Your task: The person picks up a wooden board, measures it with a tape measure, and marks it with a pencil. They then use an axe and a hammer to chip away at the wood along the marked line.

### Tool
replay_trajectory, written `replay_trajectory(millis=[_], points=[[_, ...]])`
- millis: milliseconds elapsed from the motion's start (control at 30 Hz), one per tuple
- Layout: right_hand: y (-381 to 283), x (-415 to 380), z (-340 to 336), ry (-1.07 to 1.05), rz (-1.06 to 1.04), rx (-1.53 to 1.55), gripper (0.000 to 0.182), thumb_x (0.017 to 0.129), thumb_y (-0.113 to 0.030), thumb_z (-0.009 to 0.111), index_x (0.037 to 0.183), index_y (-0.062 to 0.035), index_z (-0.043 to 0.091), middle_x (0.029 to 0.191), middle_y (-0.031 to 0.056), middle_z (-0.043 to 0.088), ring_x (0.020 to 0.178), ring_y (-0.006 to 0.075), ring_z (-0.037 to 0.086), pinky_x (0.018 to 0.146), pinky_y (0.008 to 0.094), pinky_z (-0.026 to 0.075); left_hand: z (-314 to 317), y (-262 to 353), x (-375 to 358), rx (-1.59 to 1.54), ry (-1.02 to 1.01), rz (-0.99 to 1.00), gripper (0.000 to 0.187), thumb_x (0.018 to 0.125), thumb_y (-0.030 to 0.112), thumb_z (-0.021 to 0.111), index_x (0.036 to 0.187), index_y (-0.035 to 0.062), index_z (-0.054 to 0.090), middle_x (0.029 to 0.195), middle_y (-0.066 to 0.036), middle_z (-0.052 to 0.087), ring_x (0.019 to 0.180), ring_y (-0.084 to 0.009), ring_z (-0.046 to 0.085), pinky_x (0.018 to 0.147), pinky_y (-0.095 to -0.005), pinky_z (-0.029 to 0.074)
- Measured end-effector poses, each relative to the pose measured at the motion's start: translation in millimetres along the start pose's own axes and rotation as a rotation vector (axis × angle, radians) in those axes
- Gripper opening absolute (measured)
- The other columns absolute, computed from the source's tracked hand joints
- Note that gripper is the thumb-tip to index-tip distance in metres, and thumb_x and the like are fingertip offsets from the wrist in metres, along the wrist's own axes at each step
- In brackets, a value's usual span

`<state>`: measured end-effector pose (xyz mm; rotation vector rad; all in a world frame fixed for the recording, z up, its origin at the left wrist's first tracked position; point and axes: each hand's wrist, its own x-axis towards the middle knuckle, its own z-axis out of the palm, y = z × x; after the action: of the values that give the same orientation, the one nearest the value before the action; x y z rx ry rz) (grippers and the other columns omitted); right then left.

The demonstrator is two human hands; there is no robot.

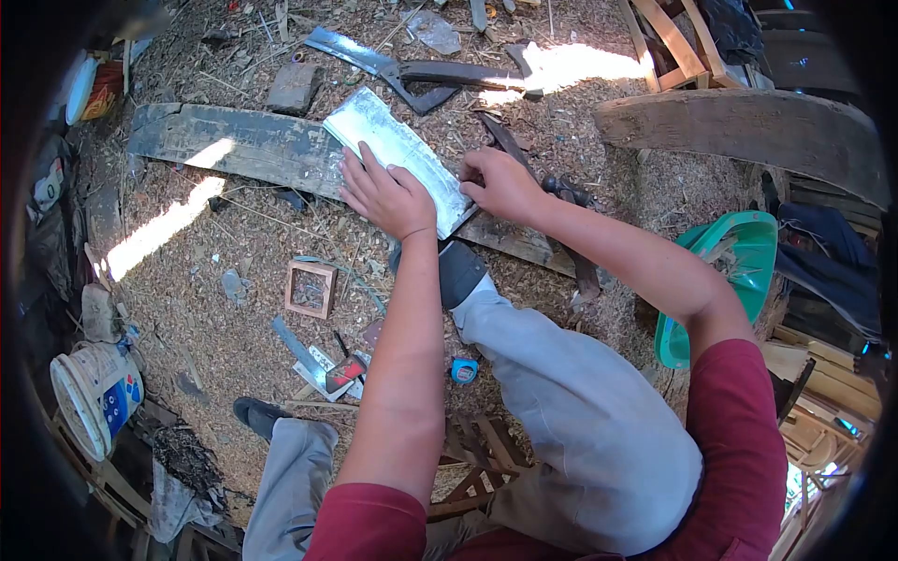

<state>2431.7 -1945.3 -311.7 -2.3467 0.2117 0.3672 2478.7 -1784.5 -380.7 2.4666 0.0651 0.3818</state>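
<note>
A pale, shiny rectangular panel (379, 131) lies slantwise across a worn wooden plank (253, 145) on the ground. My left hand (388, 194) rests flat on its face with the fingers stretched out. At the panel's right edge, my right hand (500, 182) is closed, thumb and fingers pinched together. Whatever it grips, if anything, is hidden. My shoe (458, 274) sits just by the panel's near corner, touching or close to the plank. A handsaw (351, 51) with a dark handle lies beyond the panel.
Wood shavings cover the ground. Nearer me lie a small wooden frame (310, 288), a blue tape measure (464, 370) and a try square (337, 376). A green plastic basin (758, 252) stands right, a white bucket (79, 411) left. Another curved plank (739, 126) lies at upper right.
</note>
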Motion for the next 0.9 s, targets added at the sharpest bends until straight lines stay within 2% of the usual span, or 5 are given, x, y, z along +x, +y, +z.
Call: replay_trajectory(millis=[167, 267, 467, 767, 900], points=[[4.7, 2.6, -4.7, -0.013, -0.001, -0.026, 0.017, 0.082, -0.016, 0.076, 0.085, -0.0013, 0.069, 0.087, 0.0164, 0.069, 0.091, 0.0344, 0.068, 0.083, 0.0457, 0.054, -0.6, 0.9, -0.4, 0.036, -0.021, -0.002, 0.061, 0.096, 0.018, 0.048, 0.155, 0.0079, 0.044, 0.163, -0.018, 0.040, 0.152, -0.0376, 0.034, 0.124, -0.0591, 0.016], [4.0, 1.7, -1.6, 0.030, 0.046, 0.024, 0.017, 0.082, -0.017, 0.076, 0.086, -0.0013, 0.070, 0.088, 0.0164, 0.070, 0.089, 0.0342, 0.069, 0.082, 0.0453, 0.054, -0.4, -0.2, -0.6, 0.037, -0.022, 0.000, 0.060, 0.096, 0.018, 0.048, 0.155, 0.0080, 0.044, 0.163, -0.018, 0.039, 0.152, -0.0378, 0.034, 0.124, -0.0592, 0.016], [7.0, 1.9, 5.4, 0.035, 0.004, 0.035, 0.017, 0.082, -0.016, 0.076, 0.088, -0.0007, 0.072, 0.089, 0.0172, 0.071, 0.087, 0.0335, 0.070, 0.082, 0.0442, 0.055, -1.1, -0.8, -0.9, 0.011, -0.017, 0.005, 0.058, 0.098, 0.019, 0.046, 0.155, 0.0075, 0.045, 0.162, -0.018, 0.040, 0.152, -0.0383, 0.034, 0.123, -0.0593, 0.016], [-7.8, 5.5, -1.2, 0.015, 0.008, -0.143, 0.017, 0.084, -0.018, 0.072, 0.086, -0.0008, 0.070, 0.091, 0.0197, 0.070, 0.090, 0.0400, 0.068, 0.083, 0.0495, 0.054, -1.4, -1.4, -1.2, 0.000, -0.009, 0.002, 0.056, 0.099, 0.019, 0.045, 0.154, 0.0073, 0.046, 0.161, -0.018, 0.041, 0.151, -0.0389, 0.035, 0.123, -0.0593, 0.016], [-1.4, 1.9, 12.2, 0.170, -0.010, -0.140, 0.015, 0.088, -0.015, 0.069, 0.091, -0.0011, 0.069, 0.092, 0.0197, 0.069, 0.089, 0.0388, 0.068, 0.081, 0.0484, 0.053, -1.2, -1.0, -0.9, -0.013, 0.000, 0.005, 0.055, 0.099, 0.019, 0.045, 0.153, 0.0073, 0.047, 0.161, -0.018, 0.042, 0.151, -0.0388, 0.035, 0.123, -0.0592, 0.017]])
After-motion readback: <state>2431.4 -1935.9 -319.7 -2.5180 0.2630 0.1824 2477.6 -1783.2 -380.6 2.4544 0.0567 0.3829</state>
